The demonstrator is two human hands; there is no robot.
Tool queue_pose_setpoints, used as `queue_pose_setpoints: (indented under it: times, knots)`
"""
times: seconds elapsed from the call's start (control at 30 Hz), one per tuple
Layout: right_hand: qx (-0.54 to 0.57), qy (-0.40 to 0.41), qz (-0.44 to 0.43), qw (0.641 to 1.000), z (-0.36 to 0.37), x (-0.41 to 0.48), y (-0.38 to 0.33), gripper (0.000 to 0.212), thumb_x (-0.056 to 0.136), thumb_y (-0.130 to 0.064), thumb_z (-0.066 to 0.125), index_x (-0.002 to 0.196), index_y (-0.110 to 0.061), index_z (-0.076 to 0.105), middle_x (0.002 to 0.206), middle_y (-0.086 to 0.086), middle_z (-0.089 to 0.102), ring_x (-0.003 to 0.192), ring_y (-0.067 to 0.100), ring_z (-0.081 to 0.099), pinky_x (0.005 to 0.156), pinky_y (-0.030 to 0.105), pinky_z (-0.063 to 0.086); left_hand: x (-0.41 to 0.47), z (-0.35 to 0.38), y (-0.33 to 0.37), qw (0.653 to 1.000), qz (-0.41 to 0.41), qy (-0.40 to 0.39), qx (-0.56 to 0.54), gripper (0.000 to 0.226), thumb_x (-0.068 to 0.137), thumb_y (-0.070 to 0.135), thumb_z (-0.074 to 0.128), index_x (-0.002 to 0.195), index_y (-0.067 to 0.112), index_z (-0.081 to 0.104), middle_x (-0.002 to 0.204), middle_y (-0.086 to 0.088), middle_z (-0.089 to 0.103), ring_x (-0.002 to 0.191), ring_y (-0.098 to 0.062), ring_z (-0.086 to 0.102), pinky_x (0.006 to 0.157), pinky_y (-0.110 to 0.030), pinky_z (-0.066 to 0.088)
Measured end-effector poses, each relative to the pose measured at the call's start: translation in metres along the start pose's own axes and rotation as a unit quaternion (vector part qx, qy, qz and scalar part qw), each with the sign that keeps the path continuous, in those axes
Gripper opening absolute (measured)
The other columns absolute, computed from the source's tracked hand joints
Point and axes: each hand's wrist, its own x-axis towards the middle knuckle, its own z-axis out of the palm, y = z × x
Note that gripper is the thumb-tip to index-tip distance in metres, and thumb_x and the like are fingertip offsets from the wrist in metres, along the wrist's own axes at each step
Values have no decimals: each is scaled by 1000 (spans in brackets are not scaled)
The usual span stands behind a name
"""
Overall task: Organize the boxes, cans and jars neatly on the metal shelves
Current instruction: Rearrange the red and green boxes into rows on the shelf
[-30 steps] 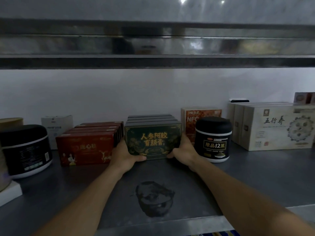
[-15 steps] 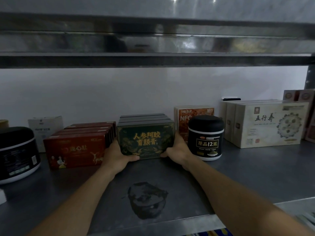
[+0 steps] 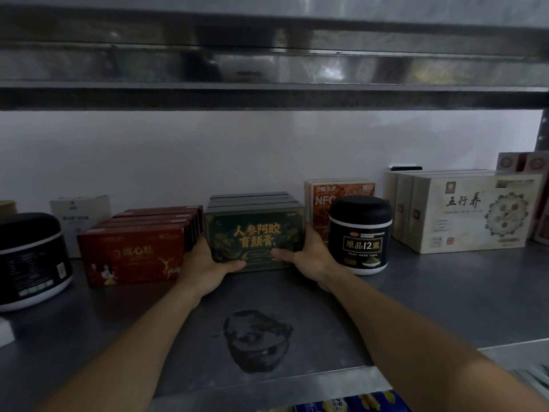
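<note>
Finding: green boxes (image 3: 255,233) gripped at both ends

They stand on the metal shelf (image 3: 445,295), left hand (image 3: 208,263) and right hand (image 3: 309,254) curled round their ends, fingers (image 3: 234,265) pinching the stack. Just outside the left fingers lie red boxes (image 3: 133,254); just outside the right, a black jar (image 3: 361,233).

View swings right; a shelf post (image 3: 545,130) appears at right; the tan can (image 3: 7,206) nearly leaves at left.

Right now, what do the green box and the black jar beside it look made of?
Green box: likely printed cardboard, satin finish, gold lettering, sharp folded edges. Black jar: probably plastic, matte domed lid, white base rim; dim light leaves it open.
</note>
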Motion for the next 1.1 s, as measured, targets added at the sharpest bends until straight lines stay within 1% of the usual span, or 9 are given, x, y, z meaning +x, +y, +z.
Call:
queue_pose_setpoints:
  times: [0.13, 0.27, 0.33, 0.5, 0.67, 0.87, 0.93, 1.0, 1.1]
  knots:
    - [-2, 1, -6, 1000, 1, 0, 0, 79, 77, -12, 81, 141, -16, 36, 129, -3, 55, 120, 12, 50, 97, 21, 42, -1, 0, 0, 1000, 6, 1, 5, 86, 67, 26, 88, 138, 22, 41, 132, 3, 55, 121, -17, 50, 101, -31, 40]
    - [-3, -5, -4, 1000, -1, -3, -3, 77, 79, -10, 79, 142, -16, 35, 120, -9, 53, 114, 6, 48, 77, 3, 40, -2, 0, 1, 1000, 3, 1, 11, 87, 67, 28, 88, 139, 24, 40, 133, 4, 54, 123, -18, 50, 105, -35, 40]
    - [-3, -8, -1, 1000, -1, -3, -3, 78, 79, -10, 78, 142, -16, 34, 119, -10, 52, 113, 5, 47, 74, 1, 38, -2, 0, 1, 1000, 2, 1, 13, 87, 67, 28, 88, 139, 24, 39, 134, 4, 54, 124, -18, 49, 105, -34, 39]
    - [-6, 0, 7, 1000, 0, -4, -4, 79, 79, -10, 79, 143, -15, 33, 125, -7, 54, 114, 5, 48, 86, 11, 40, -2, 0, 3, 1000, -5, 2, 18, 86, 67, 27, 88, 138, 24, 40, 133, 3, 54, 122, -17, 49, 102, -32, 39]
    - [-29, 9, 14, 999, 1, -5, -6, 80, 79, -13, 79, 144, -16, 31, 133, -2, 52, 117, 8, 46, 95, 19, 37, -4, -1, 4, 1000, -15, 3, 27, 91, 64, 31, 89, 139, 23, 39, 133, 4, 55, 122, -18, 50, 104, -36, 41]
    - [-97, 41, 26, 994, 1, -15, -13, 77, 80, -24, 79, 143, -15, 34, 138, 4, 53, 130, 22, 46, 103, 27, 37, -16, -5, 18, 998, -29, 6, 48, 75, 79, 38, 77, 140, 18, 39, 134, 0, 54, 123, -20, 50, 103, -35, 41]
    - [-130, 68, 32, 989, 1, -22, -17, 71, 83, -27, 77, 140, -10, 38, 136, 8, 55, 128, 27, 49, 102, 29, 40, -23, -7, 22, 998, -40, 9, 54, 69, 84, 37, 73, 140, 15, 40, 134, -2, 53, 124, -22, 50, 100, -32, 41]
    - [-171, 101, 29, 980, 2, -32, -21, 65, 85, -32, 73, 136, -7, 41, 132, 12, 58, 124, 31, 52, 100, 35, 45, -33, -10, 29, 997, -41, 17, 64, 60, 87, 33, 70, 136, 14, 43, 132, -5, 55, 121, -23, 51, 92, -26, 40]
    - [-225, 133, 16, 965, 3, -52, -31, 60, 88, -39, 68, 132, -5, 44, 124, 14, 60, 115, 33, 57, 90, 42, 52, -48, -15, 40, 996, -44, 24, 79, 63, 90, 30, 67, 141, 10, 38, 135, -8, 52, 121, -24, 50, 86, -23, 37]
